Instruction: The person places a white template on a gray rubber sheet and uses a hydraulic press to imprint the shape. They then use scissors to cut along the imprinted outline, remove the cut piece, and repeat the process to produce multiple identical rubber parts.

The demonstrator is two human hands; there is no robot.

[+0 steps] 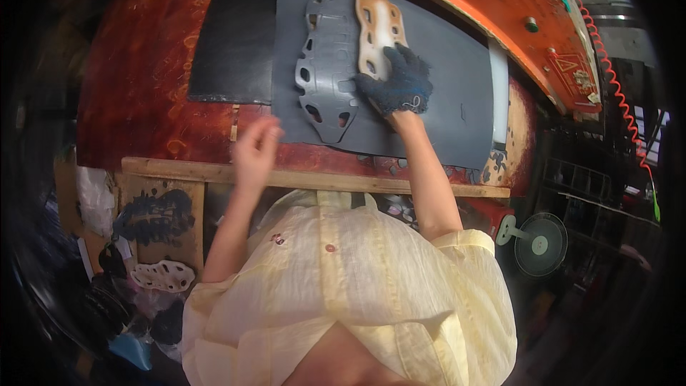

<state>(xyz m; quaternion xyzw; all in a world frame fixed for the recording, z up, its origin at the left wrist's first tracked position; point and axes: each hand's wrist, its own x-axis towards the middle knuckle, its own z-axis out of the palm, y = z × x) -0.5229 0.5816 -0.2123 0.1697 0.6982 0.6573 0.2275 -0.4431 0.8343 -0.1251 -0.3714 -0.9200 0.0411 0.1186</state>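
One long, openwork pale form [386, 27], white with tan edging, lay on a grey sheet [457, 93], its far end near the orange machine [486, 1]. Right hand [397, 80], in a dark glove, was gripping the form's near end, thumb to the left. Left hand [257, 146], bare, hung lower left with fingers curled; blurred, so could not tell whether it held anything. Just left of the form: a grey openwork shape [327, 78], pointed at its near end. Loose, or part of the sheet? Could not tell.

Risks, my judgement: gripped at one end only, the form could swing askew and overlap the grey shape. The sheet, with no visible clamp, could creep under a sideways push. A far-side reach could knock the form or the glove against the machine.

Surface: red board [136, 75], scuffed, black sheet [232, 46] on it at left, wooden rail [307, 179] along the near edge. Below left, a second pale openwork piece [163, 276]. At right, a coiled red hose [607, 64] and a round fan [541, 244]. Room beyond was dark, detail poor.
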